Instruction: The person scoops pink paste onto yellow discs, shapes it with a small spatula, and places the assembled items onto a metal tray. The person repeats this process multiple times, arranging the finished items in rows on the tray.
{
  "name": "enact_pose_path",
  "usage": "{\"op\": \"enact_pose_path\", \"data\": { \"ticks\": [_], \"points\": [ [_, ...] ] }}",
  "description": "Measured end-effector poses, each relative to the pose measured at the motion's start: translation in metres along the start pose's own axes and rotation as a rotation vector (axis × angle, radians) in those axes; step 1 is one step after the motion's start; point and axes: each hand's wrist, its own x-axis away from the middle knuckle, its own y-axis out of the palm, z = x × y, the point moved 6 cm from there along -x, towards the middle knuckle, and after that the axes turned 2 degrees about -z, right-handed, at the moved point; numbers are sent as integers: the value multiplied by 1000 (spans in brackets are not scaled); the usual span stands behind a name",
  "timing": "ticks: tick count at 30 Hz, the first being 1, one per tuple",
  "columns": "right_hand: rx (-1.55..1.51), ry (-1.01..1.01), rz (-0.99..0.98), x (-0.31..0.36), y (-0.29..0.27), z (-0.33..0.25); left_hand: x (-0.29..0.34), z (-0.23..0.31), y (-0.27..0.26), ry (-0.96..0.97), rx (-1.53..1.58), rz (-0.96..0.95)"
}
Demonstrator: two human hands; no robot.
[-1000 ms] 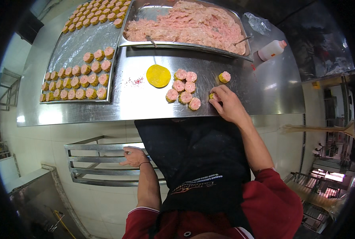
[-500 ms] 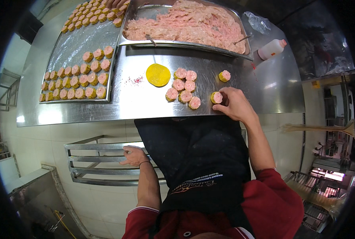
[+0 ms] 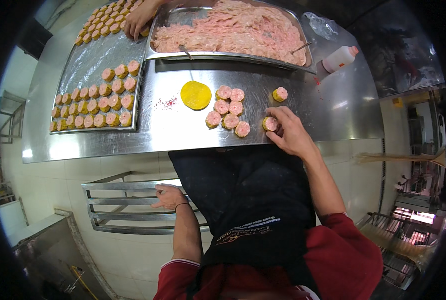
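At the table's front edge my right hand (image 3: 290,132) curls its thumb and fingers around an open-topped dumpling (image 3: 269,124) with a yellow wrapper and pink filling. A single dumpling (image 3: 280,94) stands just beyond it. To the left is a cluster of several dumplings (image 3: 230,107), upright on the metal. Left of the cluster lies a stack of round yellow wrappers (image 3: 196,95). Below the table, my left hand (image 3: 169,196) hangs in front of a metal rack, holding nothing, its thumb apart from the loosely bent fingers.
A large metal pan (image 3: 233,57) of pink minced filling (image 3: 233,30) stands at the back with utensils in it. A tray (image 3: 95,55) at left carries rows of dumplings; another person's hand (image 3: 139,21) reaches over it. A white bottle (image 3: 340,59) and clear plastic bag (image 3: 323,26) lie at right.
My right hand and its dumpling have shifted slightly left, toward the cluster. The other person's hand has come further in over the tray. My left hand has stayed put.
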Motion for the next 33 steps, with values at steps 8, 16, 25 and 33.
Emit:
{"op": "enact_pose_path", "data": {
  "ticks": [8, 16, 25, 33],
  "points": [
    [104, 130, 0, -4, 9, 10, 2, 0, -1, 0, 18, -33],
    [74, 78, 25, -2, 7, -1, 1, -1, -1, -17, 9, -8],
    [194, 11, -163, -14, 4, -14, -16, -21, 16, -9, -1, 64],
    [-661, -109, -410, -93, 18, -116, -10, -11, 6, -92, 38, 15]
  ]
}}
